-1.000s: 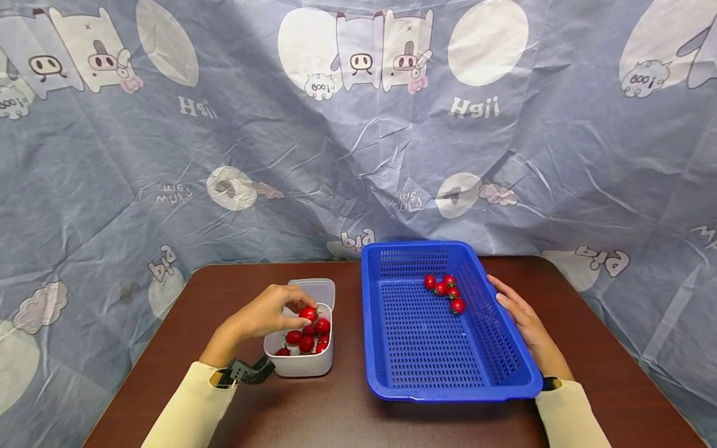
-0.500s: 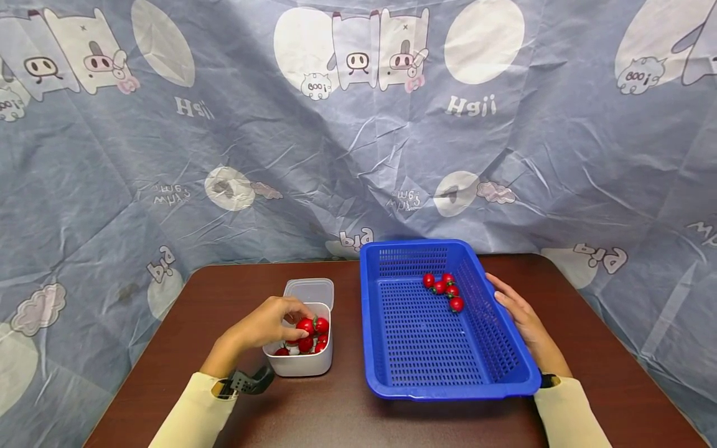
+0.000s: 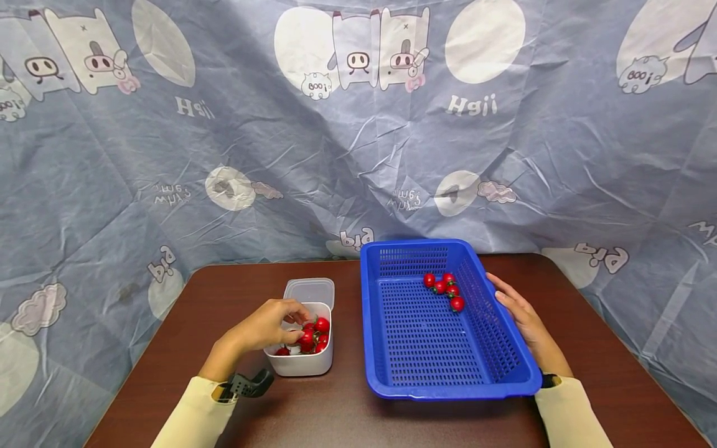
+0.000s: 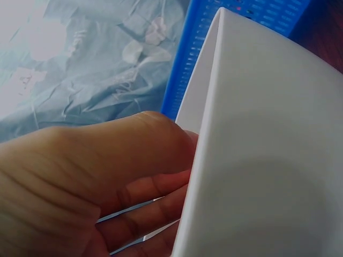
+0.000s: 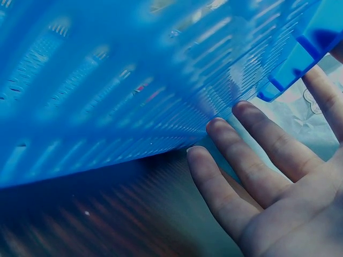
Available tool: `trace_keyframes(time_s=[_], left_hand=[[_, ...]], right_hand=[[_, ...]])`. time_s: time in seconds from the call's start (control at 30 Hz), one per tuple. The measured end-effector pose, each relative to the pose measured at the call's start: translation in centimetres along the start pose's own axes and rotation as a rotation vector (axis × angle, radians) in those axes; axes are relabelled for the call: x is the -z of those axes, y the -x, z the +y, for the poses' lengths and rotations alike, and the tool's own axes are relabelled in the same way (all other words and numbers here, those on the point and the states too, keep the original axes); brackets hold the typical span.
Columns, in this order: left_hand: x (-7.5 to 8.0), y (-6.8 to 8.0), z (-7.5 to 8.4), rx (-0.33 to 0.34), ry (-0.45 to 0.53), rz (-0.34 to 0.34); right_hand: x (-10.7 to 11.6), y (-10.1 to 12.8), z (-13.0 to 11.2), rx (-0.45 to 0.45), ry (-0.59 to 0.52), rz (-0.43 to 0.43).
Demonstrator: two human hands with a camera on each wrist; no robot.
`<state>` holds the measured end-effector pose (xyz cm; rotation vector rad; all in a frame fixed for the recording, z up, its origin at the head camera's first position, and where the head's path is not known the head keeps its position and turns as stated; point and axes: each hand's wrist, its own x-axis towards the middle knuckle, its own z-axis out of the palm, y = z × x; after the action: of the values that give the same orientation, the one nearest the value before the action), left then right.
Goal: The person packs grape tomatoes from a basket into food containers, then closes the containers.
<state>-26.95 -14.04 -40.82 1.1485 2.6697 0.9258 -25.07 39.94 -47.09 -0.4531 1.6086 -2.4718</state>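
Left hand [image 3: 263, 325] reaches into white tub [image 3: 302, 364], fingers curled down onto the cherry tomatoes [image 3: 311, 336] under the fingertips; actual pinch can't be told. Right hand [image 3: 521, 314] lies flat, fingers straight and together, against outer wall of blue basket [image 3: 448, 379]; four tomatoes [image 3: 445, 289] sit inside, just left of its fingertips.

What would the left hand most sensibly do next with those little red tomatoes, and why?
Probably close its fingers on one tomato and lift it out. The left hand reaches into the white tub, fingertips among the cherry tomatoes. Five tomatoes already lie in the blue basket, which the right hand steadies with flat fingers.
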Motion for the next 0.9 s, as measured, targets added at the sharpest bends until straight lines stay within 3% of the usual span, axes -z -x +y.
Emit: trace_keyframes(time_s=[0.5, 0.9], left_hand=[[0.1, -0.2, 0.2, 0.003, 0.004, -0.006], [0.9, -1.5, 1.0, -0.023, -0.010, -0.006]], right_hand=[[0.2, 0.2, 0.0, 0.006, 0.004, -0.021], [0.0, 0.2, -0.1, -0.032, 0.009, 0.001]])
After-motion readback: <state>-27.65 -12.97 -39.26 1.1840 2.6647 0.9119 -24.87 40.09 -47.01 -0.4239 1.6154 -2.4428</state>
